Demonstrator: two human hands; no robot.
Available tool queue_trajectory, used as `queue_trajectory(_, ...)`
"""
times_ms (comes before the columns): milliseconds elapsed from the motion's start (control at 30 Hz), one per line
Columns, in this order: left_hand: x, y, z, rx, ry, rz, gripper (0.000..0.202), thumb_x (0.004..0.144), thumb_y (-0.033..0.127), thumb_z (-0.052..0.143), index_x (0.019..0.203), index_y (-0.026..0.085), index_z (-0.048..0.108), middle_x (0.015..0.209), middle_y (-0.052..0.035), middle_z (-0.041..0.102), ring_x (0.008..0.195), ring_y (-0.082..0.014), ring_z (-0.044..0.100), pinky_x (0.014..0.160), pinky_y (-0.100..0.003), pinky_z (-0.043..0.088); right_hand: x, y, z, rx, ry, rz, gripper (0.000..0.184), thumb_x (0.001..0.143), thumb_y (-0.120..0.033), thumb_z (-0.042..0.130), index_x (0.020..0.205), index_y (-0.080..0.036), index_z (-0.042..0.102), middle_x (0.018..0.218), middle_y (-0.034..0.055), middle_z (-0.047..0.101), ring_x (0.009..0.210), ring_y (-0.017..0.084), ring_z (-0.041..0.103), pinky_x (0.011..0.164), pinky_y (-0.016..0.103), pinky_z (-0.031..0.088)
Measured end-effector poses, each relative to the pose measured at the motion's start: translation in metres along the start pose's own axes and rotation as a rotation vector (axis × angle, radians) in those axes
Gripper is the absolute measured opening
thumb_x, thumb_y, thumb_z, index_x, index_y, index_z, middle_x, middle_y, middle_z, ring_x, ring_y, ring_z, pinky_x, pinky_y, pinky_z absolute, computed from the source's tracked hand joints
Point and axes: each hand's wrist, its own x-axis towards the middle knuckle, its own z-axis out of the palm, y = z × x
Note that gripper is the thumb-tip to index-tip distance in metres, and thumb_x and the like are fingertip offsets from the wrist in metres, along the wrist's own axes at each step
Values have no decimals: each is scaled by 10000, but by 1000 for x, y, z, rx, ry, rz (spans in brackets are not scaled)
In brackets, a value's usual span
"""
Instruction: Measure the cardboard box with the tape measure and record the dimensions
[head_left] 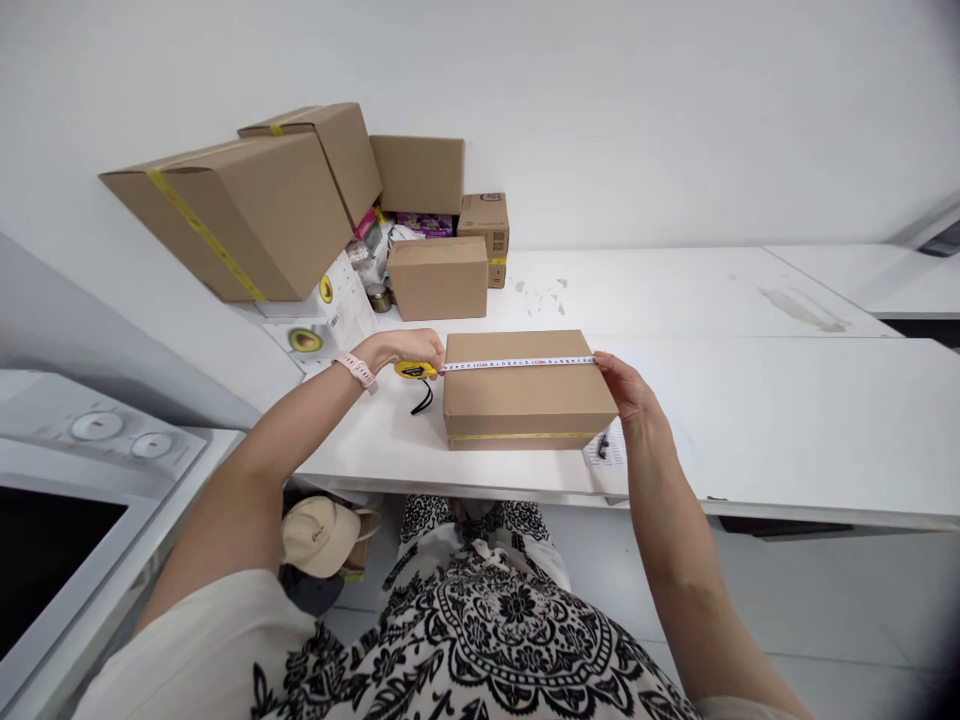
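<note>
Smooth, matt brown cardboard is seen in the near box (525, 400) and the large carton (289, 215) at far left. The tape measure (411, 370) appears cased in yellow plastic. The tabletop (780, 430) is finished smooth, faintly glossy, and scuffed at the far side. Cloth is shown in the cap (319, 537) at near left.

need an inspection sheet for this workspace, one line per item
surface: white table, grey marks toward the wall
job's things: yellow tape measure, blade extended across the top of a taped cardboard box
clutter: more cardboard boxes and avocado-print packaging at far left; paper partly behind the measured box
hands: left hand holds the tape measure; right hand at the blade's end
cables: nothing seen
surroundings: white two-dial appliance at left, beige cap below table level
</note>
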Motion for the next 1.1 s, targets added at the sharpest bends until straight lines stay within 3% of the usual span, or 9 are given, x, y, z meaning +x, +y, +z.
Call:
queue_trajectory(167, -17, 12, -1, 58, 104, 15, 59, 563, 199, 689, 568, 156, 648, 511, -5, 592, 446, -101, 458, 441, -220, 305, -13, -16, 8, -359, 207, -253, 199, 591, -282, 820, 687, -205, 663, 702, -15, 641, 641, 112, 546, 622, 269, 453)
queue_trajectory(300, -46, 34, -1, 121, 222, 67, 86, 661, 214, 679, 617, 148, 647, 506, 12, 543, 434, -84, 406, 445, -226, 261, -25, -52, 23, -330, 232, -485, 165, 671, -263, 765, 779, -217, 649, 714, -14, 630, 688, 134, 623, 645, 283, 513)
queue_trajectory(400, -75, 42, 28, -27, 207, 95, 121, 756, 267, 644, 747, 147, 649, 563, 19, 537, 461, -85, 421, 462, -223, 298, -31, -84, 34, -278, 199, -667, 162, 742, -270, 738, 867, -238, 641, 740, -20, 599, 691, 135, 620, 658, 302, 554)
queue_trajectory(467, -93, 43, 64, -197, 69, 151, 179, 799, 317, 638, 866, 151, 648, 710, -11, 600, 582, -111, 531, 551, -247, 418, -30, -99, 43, -282, 124, -709, 120, 789, -258, 714, 887, -241, 648, 765, -7, 596, 713, 139, 613, 677, 313, 562)
queue_trajectory(633, -109, 41, 177, -782, -275, 305, 582, 796, 321, 715, 1321, 198, 497, 988, -51, 597, 813, -172, 620, 748, -337, 492, -3, -96, 80, -412, -197, -492, 79, 787, -151, 725, 832, -198, 680, 785, 33, 638, 763, 161, 605, 759, 356, 525)
queue_trajectory(733, -96, 49, 224, -1048, -294, 344, 760, 748, 297, 761, 1422, 233, 416, 1041, -53, 599, 876, -182, 612, 791, -331, 467, 22, -79, 103, -576, -321, -324, 135, 730, -91, 758, 819, -176, 703, 792, 46, 661, 771, 173, 596, 792, 360, 484)
queue_trajectory(800, -84, 54, 239, -1137, -274, 347, 772, 721, 307, 795, 1406, 242, 444, 1073, -51, 594, 902, -180, 607, 799, -314, 460, 35, -69, 113, -666, -350, -253, 187, 689, -62, 778, 804, -183, 697, 775, 40, 660, 751, 174, 583, 768, 350, 467)
queue_trajectory(900, -72, 56, 245, -1185, -258, 349, 835, 706, 359, 846, 1429, 258, 440, 1088, -45, 578, 910, -183, 627, 809, -313, 472, 46, -59, 117, -659, -378, -198, 258, 639, -58, 810, 786, -211, 661, 706, 12, 629, 695, 170, 559, 712, 338, 459)
queue_trajectory(1100, -68, 49, 239, -1204, -137, 334, 1296, 662, 440, 908, 1624, 233, 64, 1071, -70, 607, 919, -199, 653, 863, -350, 493, 53, -43, 103, -478, -357, -180, 322, 633, -209, 856, 874, -266, 650, 769, 0, 671, 699, 173, 564, 671, 332, 472)
